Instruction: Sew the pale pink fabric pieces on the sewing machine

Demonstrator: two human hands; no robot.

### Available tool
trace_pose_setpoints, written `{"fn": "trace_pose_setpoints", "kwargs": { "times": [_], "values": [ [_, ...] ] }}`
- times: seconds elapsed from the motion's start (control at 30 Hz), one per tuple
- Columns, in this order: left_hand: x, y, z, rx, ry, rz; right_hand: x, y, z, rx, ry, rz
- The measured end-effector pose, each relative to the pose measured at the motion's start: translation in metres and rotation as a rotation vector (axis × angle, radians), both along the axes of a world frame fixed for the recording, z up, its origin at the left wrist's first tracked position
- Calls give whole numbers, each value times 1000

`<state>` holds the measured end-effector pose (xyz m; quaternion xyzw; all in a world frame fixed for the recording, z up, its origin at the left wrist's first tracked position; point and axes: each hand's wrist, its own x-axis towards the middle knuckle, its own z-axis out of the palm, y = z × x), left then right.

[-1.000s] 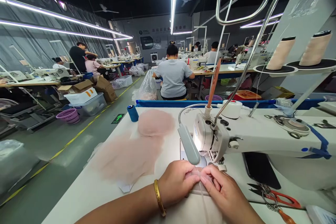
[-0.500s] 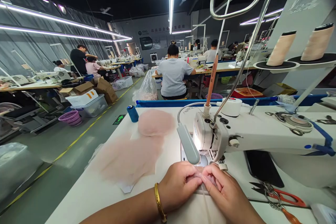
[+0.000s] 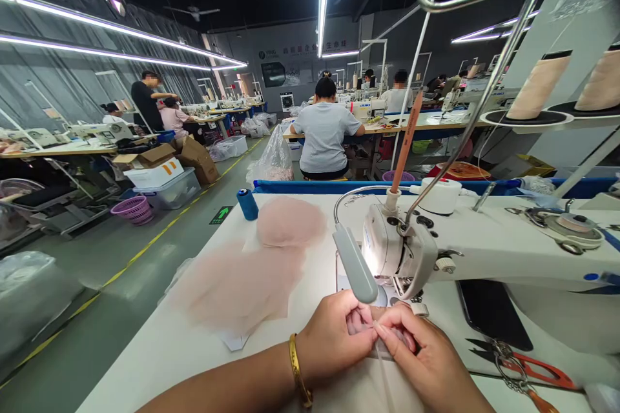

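A piece of sheer pale fabric (image 3: 375, 382) hangs from my fingers toward the table's front edge. My left hand (image 3: 339, 330), with a gold bangle at the wrist, pinches its edge between thumb and forefinger. Close against it, my right hand (image 3: 411, 339) pinches the same edge, so the thumbs nearly meet. Both hands are just in front of the needle area of a white sewing machine (image 3: 400, 248). Its grey lamp (image 3: 356, 264) shines down beside the needle. To the left lie thin pink fabric pieces (image 3: 242, 290) and a rounded pink stack (image 3: 290, 222).
A blue thread spool (image 3: 247, 204) stands at the table's far left corner. On the right are a black phone (image 3: 494, 313) and orange-handled snips (image 3: 542, 368) with a key ring. A pencil (image 3: 407, 142) stands upright on the machine. Co-workers sit at machines beyond.
The view has shifted slightly, so the machine and table items sit a bit farther right. My hands keep the fabric pinched; the left fingers have shifted slightly.
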<state>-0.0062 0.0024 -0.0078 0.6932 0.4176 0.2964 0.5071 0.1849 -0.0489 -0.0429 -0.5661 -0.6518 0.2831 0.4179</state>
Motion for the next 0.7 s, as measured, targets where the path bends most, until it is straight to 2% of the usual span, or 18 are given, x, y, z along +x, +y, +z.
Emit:
{"fn": "trace_pose_setpoints", "kwargs": {
  "times": [0.23, 0.43, 0.7],
  "values": [
    [0, 3, 0, -46, 64, -24, -3, 0, 9, -10, 46, 37],
    [-3, 4, -7, 47, -93, -77, 1, 2, 6, -94, 104, 90],
    [-1, 3, -1, -107, -7, 0, 0, 2, -5, -92, 117, 90]
  ]
}}
